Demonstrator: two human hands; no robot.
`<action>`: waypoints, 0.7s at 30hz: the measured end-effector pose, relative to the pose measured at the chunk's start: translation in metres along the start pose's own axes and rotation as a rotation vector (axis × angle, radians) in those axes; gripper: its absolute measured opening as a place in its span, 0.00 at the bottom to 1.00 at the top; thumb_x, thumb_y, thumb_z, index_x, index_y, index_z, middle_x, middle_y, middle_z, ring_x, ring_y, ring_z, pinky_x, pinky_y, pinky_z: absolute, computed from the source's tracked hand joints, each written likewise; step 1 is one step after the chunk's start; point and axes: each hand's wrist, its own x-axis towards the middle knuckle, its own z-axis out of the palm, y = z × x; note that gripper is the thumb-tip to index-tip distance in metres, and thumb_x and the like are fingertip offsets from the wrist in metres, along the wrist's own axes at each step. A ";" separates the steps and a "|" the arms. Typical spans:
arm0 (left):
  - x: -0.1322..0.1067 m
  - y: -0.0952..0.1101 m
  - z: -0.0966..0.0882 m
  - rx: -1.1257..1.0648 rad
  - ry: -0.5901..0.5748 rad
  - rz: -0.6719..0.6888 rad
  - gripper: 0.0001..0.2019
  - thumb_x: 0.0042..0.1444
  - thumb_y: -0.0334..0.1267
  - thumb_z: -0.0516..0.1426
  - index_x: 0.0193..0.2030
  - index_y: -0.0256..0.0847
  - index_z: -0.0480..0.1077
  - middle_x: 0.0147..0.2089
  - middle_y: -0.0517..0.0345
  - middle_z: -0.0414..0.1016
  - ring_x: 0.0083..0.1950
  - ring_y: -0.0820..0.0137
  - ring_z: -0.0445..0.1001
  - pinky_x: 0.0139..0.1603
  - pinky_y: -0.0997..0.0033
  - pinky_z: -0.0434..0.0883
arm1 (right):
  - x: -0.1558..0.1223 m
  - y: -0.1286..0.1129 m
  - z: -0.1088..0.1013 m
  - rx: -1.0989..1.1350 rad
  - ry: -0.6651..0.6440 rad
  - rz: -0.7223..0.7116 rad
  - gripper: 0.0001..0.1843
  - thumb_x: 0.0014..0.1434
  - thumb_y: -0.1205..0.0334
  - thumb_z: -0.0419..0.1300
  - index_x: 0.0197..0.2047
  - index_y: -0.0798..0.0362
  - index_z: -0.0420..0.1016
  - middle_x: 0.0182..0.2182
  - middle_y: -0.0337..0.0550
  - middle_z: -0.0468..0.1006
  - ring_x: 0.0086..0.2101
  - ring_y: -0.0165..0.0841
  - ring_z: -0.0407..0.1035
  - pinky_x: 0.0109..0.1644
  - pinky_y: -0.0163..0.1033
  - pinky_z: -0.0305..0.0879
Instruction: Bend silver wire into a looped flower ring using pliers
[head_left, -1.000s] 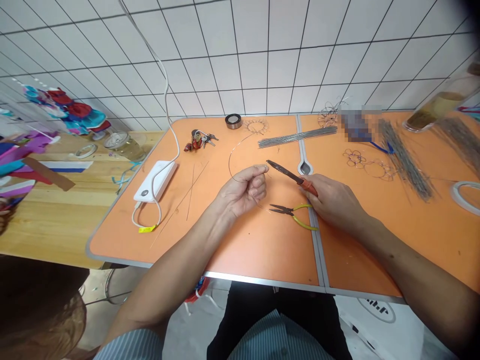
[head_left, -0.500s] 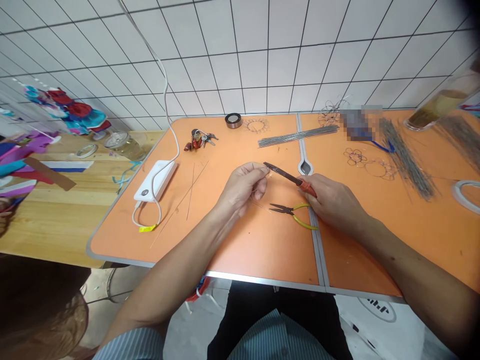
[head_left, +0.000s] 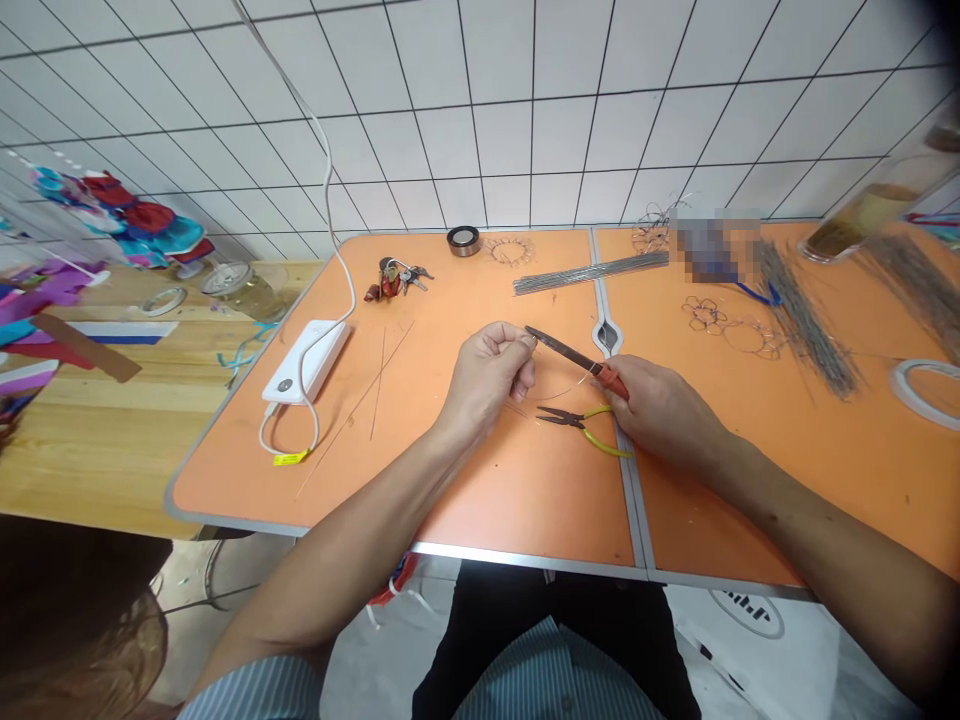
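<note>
Above the orange table, my right hand (head_left: 651,400) is closed around red-handled long-nose pliers (head_left: 566,348), whose dark jaws point left. Their tip meets the fingertips of my left hand (head_left: 495,365). Thumb and forefinger of that left hand are pinched on a thin wire (head_left: 564,394), which curves out to the right below the pliers; its held end is hidden by the fingers. Just under my hands lies a second pair of pliers (head_left: 574,417) with yellow handles, its jaws slightly apart on the tabletop.
Cut wires (head_left: 380,385) cross on the left near a white power bank (head_left: 306,362) with its cable. Keys (head_left: 401,278), black tape (head_left: 463,241) and a wire bundle (head_left: 592,272) lie along the back. Bent wire shapes (head_left: 705,315) and another bundle (head_left: 808,320) are at right. A person's head (head_left: 75,600) is at lower left.
The wire's curve now shows between my hands, where it was barely visible before. Both hands keep nearly the same hold; the view has shifted slightly.
</note>
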 end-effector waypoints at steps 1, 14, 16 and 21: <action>0.000 0.000 0.000 -0.016 -0.006 -0.019 0.08 0.60 0.39 0.65 0.33 0.41 0.72 0.19 0.65 0.72 0.17 0.78 0.63 0.20 0.76 0.57 | 0.000 0.000 0.001 -0.024 0.014 -0.008 0.14 0.76 0.57 0.57 0.35 0.47 0.67 0.35 0.45 0.80 0.32 0.38 0.71 0.35 0.42 0.58; 0.001 -0.005 -0.002 0.000 0.000 0.135 0.08 0.67 0.40 0.63 0.36 0.41 0.72 0.22 0.64 0.76 0.18 0.77 0.68 0.23 0.76 0.64 | 0.002 0.010 0.011 -0.437 0.381 -0.274 0.18 0.79 0.65 0.52 0.59 0.56 0.82 0.41 0.49 0.87 0.42 0.42 0.80 0.40 0.43 0.64; 0.001 -0.006 -0.002 0.008 0.001 0.140 0.09 0.68 0.41 0.63 0.37 0.41 0.73 0.23 0.64 0.77 0.19 0.77 0.69 0.23 0.76 0.65 | 0.002 0.009 0.011 -0.467 0.400 -0.286 0.17 0.79 0.65 0.52 0.58 0.56 0.82 0.39 0.49 0.86 0.41 0.42 0.80 0.40 0.43 0.64; 0.000 -0.006 -0.002 0.010 0.003 0.156 0.09 0.69 0.40 0.63 0.37 0.41 0.72 0.23 0.63 0.77 0.19 0.77 0.69 0.23 0.76 0.66 | 0.002 0.007 0.010 -0.464 0.370 -0.240 0.16 0.79 0.63 0.53 0.57 0.55 0.81 0.40 0.50 0.85 0.39 0.42 0.79 0.35 0.43 0.59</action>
